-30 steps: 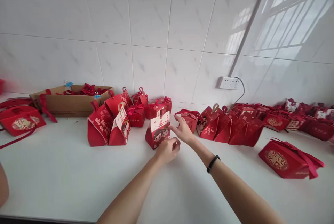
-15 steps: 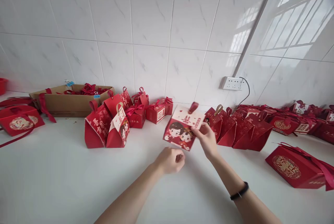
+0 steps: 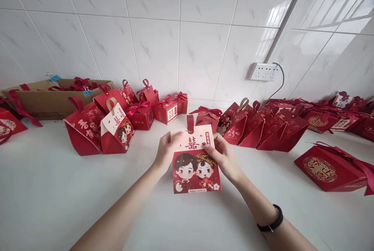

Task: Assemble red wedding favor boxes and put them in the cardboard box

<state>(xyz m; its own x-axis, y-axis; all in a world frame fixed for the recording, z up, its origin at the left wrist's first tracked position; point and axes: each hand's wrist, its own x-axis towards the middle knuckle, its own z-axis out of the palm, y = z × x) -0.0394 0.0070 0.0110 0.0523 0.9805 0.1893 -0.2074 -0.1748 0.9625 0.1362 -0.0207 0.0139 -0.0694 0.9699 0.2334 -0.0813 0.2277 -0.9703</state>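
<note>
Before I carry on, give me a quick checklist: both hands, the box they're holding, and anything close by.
1. Left hand on the held box: ok, gripping its upper left side.
2. Right hand on it: ok, thumb over the front, upper right.
3. Loop unobstructed: ok, standing above the top edge.
4. Cartoon couple facing the camera, upright: ok.
5. Back of the held box: cannot tell, hidden.
6. Ribbon-tied box at far right apart from the right arm: ok.

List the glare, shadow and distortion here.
All head view: window glare on glossy white wall tiles at right; soft shadow on the smooth white tabletop; angular red ribboned box, right foreground, looks stretched; held red-and-white cardboard box looks mostly sharp.
</note>
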